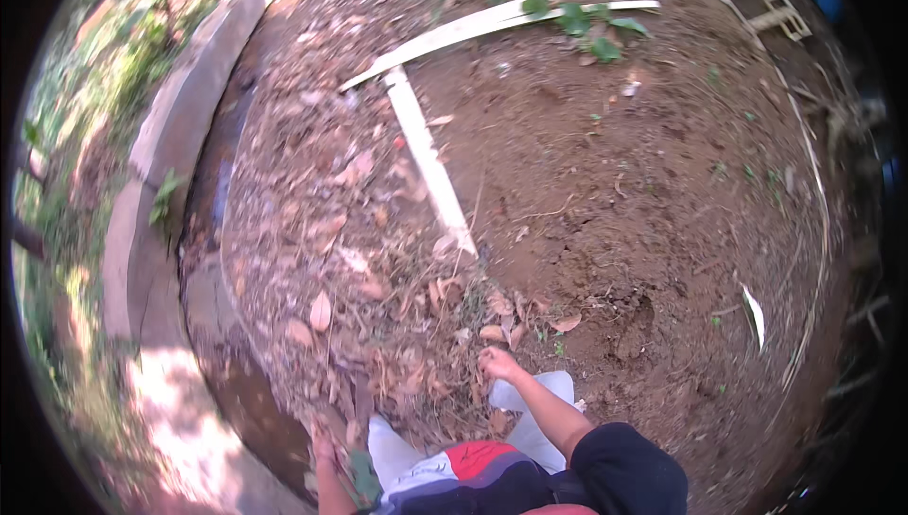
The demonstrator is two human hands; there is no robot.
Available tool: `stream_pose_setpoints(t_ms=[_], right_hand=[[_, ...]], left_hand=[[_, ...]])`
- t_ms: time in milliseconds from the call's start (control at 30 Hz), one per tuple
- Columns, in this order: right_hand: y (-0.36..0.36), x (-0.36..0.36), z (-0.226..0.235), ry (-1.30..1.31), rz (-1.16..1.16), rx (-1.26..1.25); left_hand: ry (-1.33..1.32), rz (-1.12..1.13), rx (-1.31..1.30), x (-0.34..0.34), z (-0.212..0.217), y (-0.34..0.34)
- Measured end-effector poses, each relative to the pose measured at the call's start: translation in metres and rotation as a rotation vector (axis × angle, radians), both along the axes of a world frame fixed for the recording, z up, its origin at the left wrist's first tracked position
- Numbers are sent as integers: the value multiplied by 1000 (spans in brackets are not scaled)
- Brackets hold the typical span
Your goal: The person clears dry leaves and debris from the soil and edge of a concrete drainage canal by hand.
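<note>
My right hand (496, 364) is low over the ground in front of my knees, its fingers curled. Dry brown leaves (413, 378) and stems lie right beside it, and whatever it may grip is too small to make out. Down at the left, my left hand (323, 443) hangs near the leaf litter by the ditch. Its fingers blend into the leaves, so their pose is unclear. A pale leaf (321, 311) stands out on the litter ahead of that hand.
Ahead lies a pale wooden strip (430, 160), below a longer curved strip (454, 34) with a green plant (596, 31) across it. To the left, a water ditch (246, 397) runs along a concrete wall (170, 127). Bare brown soil (643, 203) spreads at right.
</note>
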State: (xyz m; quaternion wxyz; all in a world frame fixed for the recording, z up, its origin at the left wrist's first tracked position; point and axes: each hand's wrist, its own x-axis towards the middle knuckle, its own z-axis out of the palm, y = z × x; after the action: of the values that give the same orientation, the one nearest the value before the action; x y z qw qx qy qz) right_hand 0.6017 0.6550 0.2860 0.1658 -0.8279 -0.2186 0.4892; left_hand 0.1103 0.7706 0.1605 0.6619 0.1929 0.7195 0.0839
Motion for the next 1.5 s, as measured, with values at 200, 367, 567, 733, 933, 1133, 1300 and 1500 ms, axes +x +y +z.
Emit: stream_pose_setpoints(t_ms=[200,367,567,733,933,1133,1300,1500], right_hand=[[39,-30,27,84,-31,43],[16,13,-19,-179,339,-57],[83,70,27,-376,523,-247],[162,86,45,-387,310,96],[199,66,-52,-764,409,-60],[166,83,-189,-665,265,-234],[196,61,-237,-500,245,-491],[201,76,-288,-502,325,-697]], left_hand=[[62,-10,-58,-20,38,-22],[99,-11,-228,-46,42,-88],[120,85,-399,-103,39,-153],[204,155,-358,-143,51,-144],[292,40,-295,-159,76,-128],[393,-154,-207,-181,68,-81],[486,-108,-176,-184,62,-30],[406,-319,-165,-128,36,56]])
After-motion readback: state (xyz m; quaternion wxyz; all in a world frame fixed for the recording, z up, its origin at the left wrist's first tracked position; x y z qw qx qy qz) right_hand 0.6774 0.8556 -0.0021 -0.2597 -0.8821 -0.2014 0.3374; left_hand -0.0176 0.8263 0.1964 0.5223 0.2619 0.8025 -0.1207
